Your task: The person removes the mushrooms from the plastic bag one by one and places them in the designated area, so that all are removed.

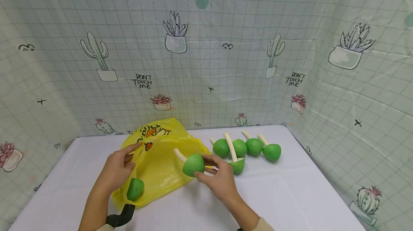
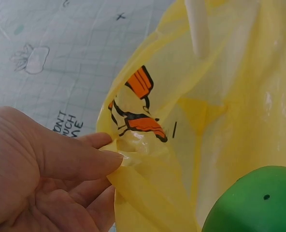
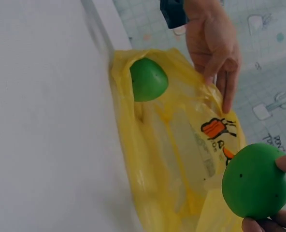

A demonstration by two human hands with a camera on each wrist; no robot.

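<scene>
A yellow plastic bag (image 1: 161, 177) lies on its side, mouth toward me. My left hand (image 1: 113, 170) pinches its rim between thumb and fingers, as the left wrist view shows on the bag's edge (image 2: 133, 169). Just inside the mouth rests one green mushroom-shaped piece (image 1: 135, 189), its stem hidden. My right hand (image 1: 222, 181) grips another mushroom-shaped piece (image 1: 194, 165) by its round green cap, in front of the opening. Its pale stem points up and left toward the bag. Dark dots mark the held cap (image 3: 254, 186) in the right wrist view.
Several more green mushroom-shaped pieces (image 1: 271, 152) are grouped right of the bag, the nearest one (image 1: 238, 166) with its stem upright beside my right hand. A white cloth covers the table (image 1: 274, 202). Behind it and at the sides hangs a cactus-printed curtain (image 1: 209, 66).
</scene>
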